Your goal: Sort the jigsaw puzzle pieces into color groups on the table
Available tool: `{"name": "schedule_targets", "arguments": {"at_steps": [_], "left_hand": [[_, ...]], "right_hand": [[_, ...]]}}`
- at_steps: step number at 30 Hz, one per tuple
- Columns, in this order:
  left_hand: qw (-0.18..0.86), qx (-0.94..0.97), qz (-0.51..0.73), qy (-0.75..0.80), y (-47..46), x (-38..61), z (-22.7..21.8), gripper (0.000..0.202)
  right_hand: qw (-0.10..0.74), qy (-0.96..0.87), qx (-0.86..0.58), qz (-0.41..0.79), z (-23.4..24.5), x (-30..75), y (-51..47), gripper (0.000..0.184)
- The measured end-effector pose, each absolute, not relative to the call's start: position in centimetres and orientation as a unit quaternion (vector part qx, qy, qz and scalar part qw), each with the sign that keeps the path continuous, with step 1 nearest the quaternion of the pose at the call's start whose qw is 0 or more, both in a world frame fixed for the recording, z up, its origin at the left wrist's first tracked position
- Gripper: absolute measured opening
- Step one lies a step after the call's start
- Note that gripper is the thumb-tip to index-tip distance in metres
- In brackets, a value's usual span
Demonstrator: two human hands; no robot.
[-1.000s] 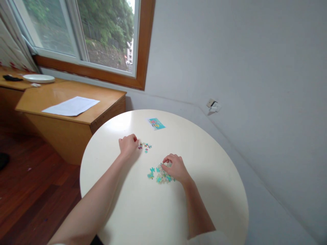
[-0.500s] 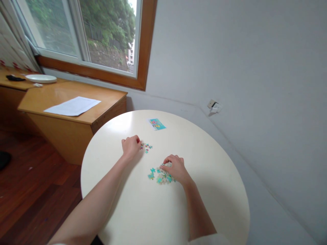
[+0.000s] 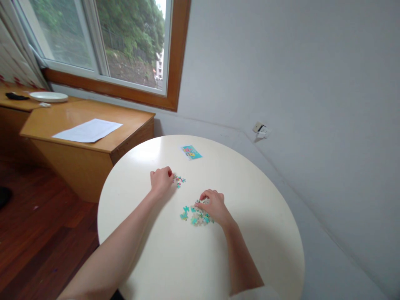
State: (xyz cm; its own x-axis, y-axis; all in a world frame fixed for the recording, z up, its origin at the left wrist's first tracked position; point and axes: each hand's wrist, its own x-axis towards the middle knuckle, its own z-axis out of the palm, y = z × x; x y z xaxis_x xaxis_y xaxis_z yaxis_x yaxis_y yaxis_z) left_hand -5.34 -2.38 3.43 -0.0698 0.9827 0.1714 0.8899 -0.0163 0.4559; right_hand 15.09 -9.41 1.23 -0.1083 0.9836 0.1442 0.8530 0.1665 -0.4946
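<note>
On a round cream table [image 3: 175, 258] lie two small groups of jigsaw pieces. My left hand [image 3: 161, 181] rests curled, knuckles up, its fingertips touching the smaller cluster [image 3: 179, 181]. My right hand [image 3: 213, 206] lies over the bigger pile of teal and pale pieces [image 3: 193, 216], with thumb and forefinger pinched at the pile's far edge. What the pinch holds is too small to make out. A small colourful picture card [image 3: 191, 152] lies farther back on the table.
A wooden cabinet [image 3: 87, 154] stands to the left under the window, with a sheet of paper [image 3: 87, 130] on it. A white plate [image 3: 48, 96] sits farther left. A wall socket [image 3: 261, 129] is on the grey wall at right. Dark wood floor lies at left.
My left hand has slid a little to the right, up against the small cluster. My right hand has stayed on the large pile with only slight finger movement.
</note>
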Motion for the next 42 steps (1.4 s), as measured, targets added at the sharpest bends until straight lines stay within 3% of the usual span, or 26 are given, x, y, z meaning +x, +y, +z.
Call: {"name": "schedule_targets", "arguments": {"at_steps": [10, 15, 26, 42], "left_hand": [[0.109, 0.680, 0.250, 0.680, -2.4, -5.3, 3.4, 0.017], [0.164, 0.683, 0.314, 0.639, -1.9, -5.1, 2.7, 0.013], [0.281, 0.715, 0.369, 0.523, -2.4, -3.8, 2.6, 0.015], [0.346, 0.790, 0.332, 0.382, -4.1, -2.1, 2.6, 0.022]], "right_hand": [[0.280, -0.717, -0.611, 0.188, 1.4, 14.3, -9.6, 0.011], [0.360, -0.685, -0.577, 0.259, 1.4, 14.1, -9.4, 0.006], [0.489, -0.583, -0.549, 0.345, 0.6, 14.3, -8.7, 0.019], [0.564, -0.515, -0.530, 0.369, 0.9, 14.0, -8.4, 0.030]]}}
